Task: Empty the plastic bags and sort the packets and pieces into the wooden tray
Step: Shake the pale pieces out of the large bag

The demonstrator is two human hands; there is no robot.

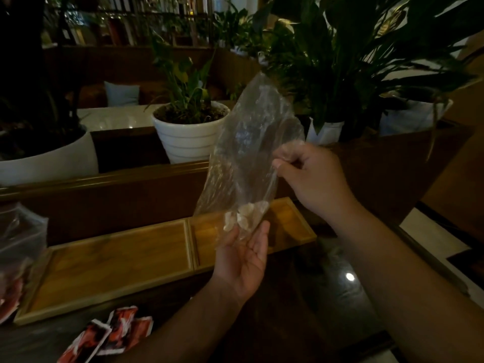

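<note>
Bags first: at the far left edge a second plastic bag [18,239] slumps on the table, red packets showing through it, and more red packets [110,334] lie loose near the front. Beyond them sits the wooden tray [117,260], both compartments bare from what we can see. Over its right compartment we hold a clear bag [251,153] upended. Our left hand [242,260] lies released, palm up, beneath the bag's mouth, where a few pale pieces [246,213] gather. Our right hand [311,176] is pinching the bag's side. We judge the pieces could slip past the cupped palm and scatter over the dark table, or land in the wrong compartment, if we shake too sharply.
</note>
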